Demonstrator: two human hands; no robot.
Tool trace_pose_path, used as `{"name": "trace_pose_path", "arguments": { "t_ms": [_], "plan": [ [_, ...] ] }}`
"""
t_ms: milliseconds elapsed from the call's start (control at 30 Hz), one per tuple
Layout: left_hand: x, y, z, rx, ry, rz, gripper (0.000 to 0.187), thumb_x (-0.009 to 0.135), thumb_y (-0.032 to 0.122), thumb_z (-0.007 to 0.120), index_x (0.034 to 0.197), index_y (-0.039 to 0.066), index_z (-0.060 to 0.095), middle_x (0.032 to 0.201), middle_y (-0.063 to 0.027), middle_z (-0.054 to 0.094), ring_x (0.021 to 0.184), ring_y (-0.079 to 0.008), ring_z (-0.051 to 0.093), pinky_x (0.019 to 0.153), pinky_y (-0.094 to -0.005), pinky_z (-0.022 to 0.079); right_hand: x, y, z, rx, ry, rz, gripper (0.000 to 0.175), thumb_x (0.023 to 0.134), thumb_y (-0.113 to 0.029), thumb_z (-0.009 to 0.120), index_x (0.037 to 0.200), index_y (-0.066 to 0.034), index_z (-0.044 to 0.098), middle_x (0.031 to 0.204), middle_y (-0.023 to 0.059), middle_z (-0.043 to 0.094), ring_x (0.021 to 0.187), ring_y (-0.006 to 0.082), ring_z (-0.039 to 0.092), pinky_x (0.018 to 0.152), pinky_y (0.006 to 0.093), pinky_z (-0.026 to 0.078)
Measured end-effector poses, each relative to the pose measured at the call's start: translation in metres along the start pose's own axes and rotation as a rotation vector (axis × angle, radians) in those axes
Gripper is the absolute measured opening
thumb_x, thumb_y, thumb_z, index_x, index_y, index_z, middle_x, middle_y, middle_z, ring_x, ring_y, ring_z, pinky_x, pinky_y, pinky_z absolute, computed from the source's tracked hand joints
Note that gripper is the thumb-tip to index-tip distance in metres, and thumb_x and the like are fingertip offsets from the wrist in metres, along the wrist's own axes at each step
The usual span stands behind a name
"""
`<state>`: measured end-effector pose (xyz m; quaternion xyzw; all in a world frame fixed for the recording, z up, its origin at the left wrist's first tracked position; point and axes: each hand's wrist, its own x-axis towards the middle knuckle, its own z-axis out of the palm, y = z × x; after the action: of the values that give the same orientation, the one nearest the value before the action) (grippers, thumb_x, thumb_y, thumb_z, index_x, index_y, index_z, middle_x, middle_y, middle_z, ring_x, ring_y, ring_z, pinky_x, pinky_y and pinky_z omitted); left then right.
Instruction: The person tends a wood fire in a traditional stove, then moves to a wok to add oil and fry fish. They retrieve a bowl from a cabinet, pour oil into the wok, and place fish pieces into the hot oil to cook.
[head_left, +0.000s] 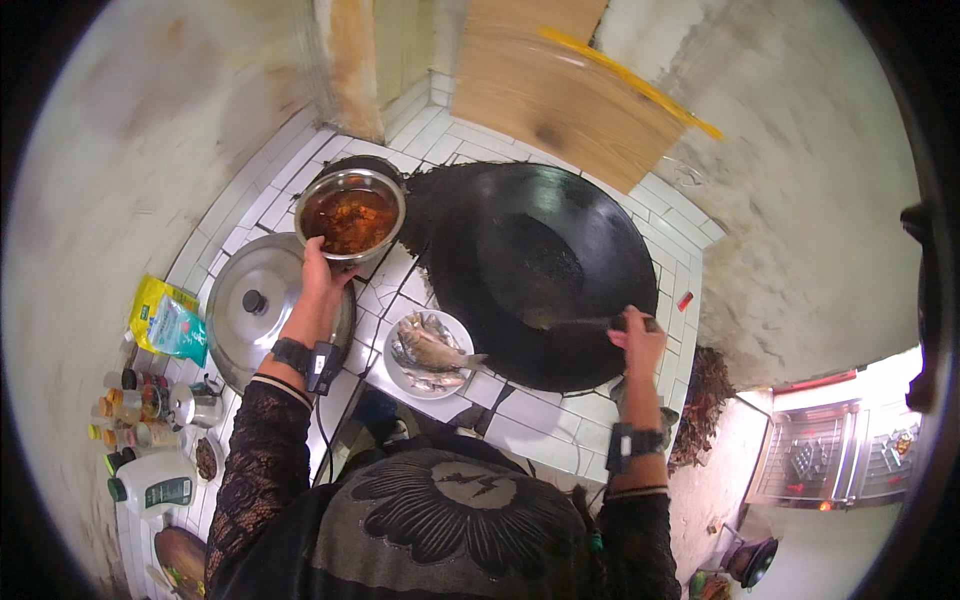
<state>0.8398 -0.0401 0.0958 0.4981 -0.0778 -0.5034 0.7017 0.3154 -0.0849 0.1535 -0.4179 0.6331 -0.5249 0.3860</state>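
Note:
My left hand (324, 274) grips the near rim of a stainless steel bowl (300, 217). A reddish-brown, oily liquid (351, 217) with lumps in it fills much of the bowl. To the right of it sits a large black wok (607, 225) set in the tiled stove. My right hand (641, 341), at the wok's lower right rim, holds the handle of a blurred utensil (581, 324), probably a spatula, whose far end reaches into the wok. Between my hands a white bowl (391, 371) holds several whole fish (431, 351), one tail sticking over the rim.
A domed metal lid (240, 334) lies left of the bowls. Along the left wall stand seasoning bags (176, 330), spice jars (124, 405), a metal pot (196, 405) and a white jug (154, 484). A wooden board (555, 97) leans behind the wok.

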Motion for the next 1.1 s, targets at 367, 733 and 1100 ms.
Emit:
{"name": "trace_pose_path", "arguments": {
  "t_ms": [367,733,1100],
  "plan": [
    [-0.024,0.008,0.022,0.09,-0.123,-0.048,0.061,0.09,0.045,0.043,0.136,0.006,0.038,0.129,-0.0163,0.051,0.111,-0.0305,0.055,0.09,-0.0486,0.048,-0.004,0.018,0.027,-0.578,-0.401,-0.752,0.021,0.078,-0.006,0.069,0.099,-0.0063,0.067,0.115,0.0164,0.064,0.108,0.0309,0.062,0.093,0.035,0.048],
    [-0.044,-0.005,0.064,0.205,-0.194,-0.181,0.063,0.087,0.044,0.05,0.134,0.005,0.036,0.125,-0.0194,0.049,0.111,-0.0317,0.053,0.09,-0.0531,0.048,-0.044,-0.023,-0.049,1.004,0.147,0.207,0.024,0.09,-0.012,0.055,0.102,0.0092,0.053,0.106,0.0216,0.059,0.098,0.0328,0.061,0.091,0.0378,0.055],
    [-0.062,-0.028,0.089,0.303,-0.262,-0.162,0.057,0.086,0.042,0.049,0.13,0.008,0.036,0.127,-0.0143,0.048,0.11,-0.0306,0.051,0.091,-0.0545,0.044,-0.13,-0.121,0.018,0.468,-0.384,-0.196,0.021,0.091,-0.007,0.055,0.107,0.0066,0.059,0.116,0.0241,0.06,0.088,0.0323,0.068,0.079,0.0356,0.058]
  ]
}}
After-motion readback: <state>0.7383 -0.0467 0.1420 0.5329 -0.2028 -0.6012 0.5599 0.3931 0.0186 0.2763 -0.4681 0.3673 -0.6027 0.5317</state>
